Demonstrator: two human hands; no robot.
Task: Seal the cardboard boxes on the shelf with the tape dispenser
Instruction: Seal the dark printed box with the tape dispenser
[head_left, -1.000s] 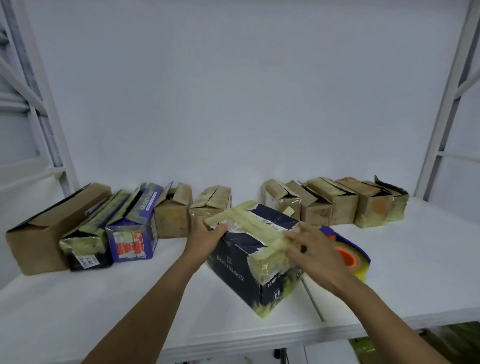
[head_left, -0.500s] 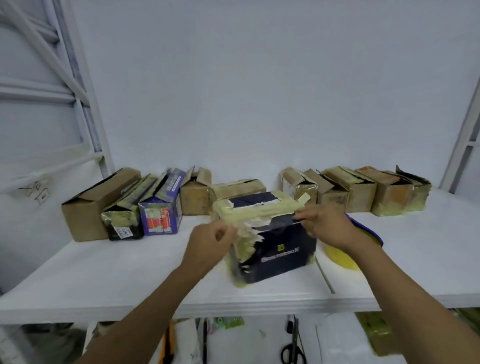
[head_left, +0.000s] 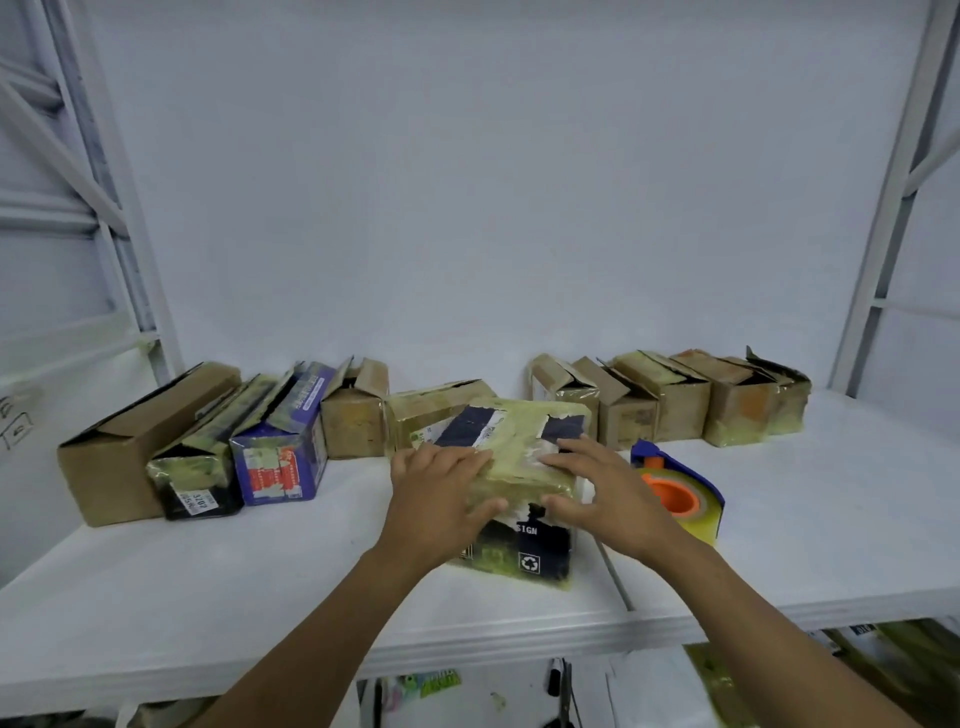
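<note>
Dark box (head_left: 511, 434): lower centre of the frame, standing on the white shelf near its front edge. Yellowish tape covers most of its top, with dark patches and a torn white label between the strips. Its front face shows the letters "SIGN" and a recycling mark.
Left hand (head_left: 441, 499): mine, laid flat on the near left part of the box top. The fingers are fairly straight and close together on the tape, and the thumb lies against the front face just under the top edge.
Right hand (head_left: 597, 493): mine, flat on the near right part of the box top. The fingers are spread on the tape and the thumb presses the front face.
Tape dispenser (head_left: 680, 493): on the shelf just right of the box and beside my right hand, held by neither hand. It has a blue frame, an orange core and a yellowish roll.
Shelf (head_left: 260, 571): white board across the lower half of the frame.
Left row (head_left: 283, 457): five boxes along the back at centre left, brown, black and blue, several taped.
Right row (head_left: 675, 402): brown boxes at centre right, flaps standing open.
Uprights (head_left: 883, 208): pale metal posts at both frame edges.
</note>
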